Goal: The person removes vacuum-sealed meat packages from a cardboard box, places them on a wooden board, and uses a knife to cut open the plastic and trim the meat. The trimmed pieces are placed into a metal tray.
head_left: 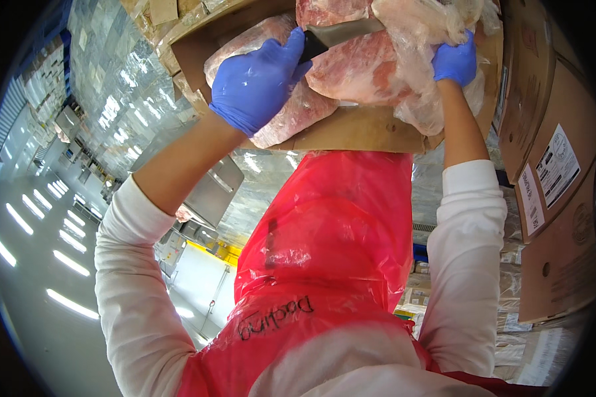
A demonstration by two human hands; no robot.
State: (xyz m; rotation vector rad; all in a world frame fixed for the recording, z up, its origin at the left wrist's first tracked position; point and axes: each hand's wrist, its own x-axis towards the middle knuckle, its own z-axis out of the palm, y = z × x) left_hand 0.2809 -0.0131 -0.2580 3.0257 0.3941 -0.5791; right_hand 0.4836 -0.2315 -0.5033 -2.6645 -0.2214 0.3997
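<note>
Blue-gloved, my left hand is wrapped round the black handle of a knife. The steel blade extends rightward over pieces of pale red meat. An open cardboard box holds the meat, including plastic-wrapped pieces at the left, partly hidden beneath my left hand. At the box's right side, my right hand, also gloved, grips crumpled clear plastic that drapes over the meat and down toward the box's near edge.
Stacked cardboard cartons stand close on the right. My red plastic apron is just below the box. A metal surface and yellow-edged item lie beyond my left forearm. Grey tiled flooring shows at upper left.
</note>
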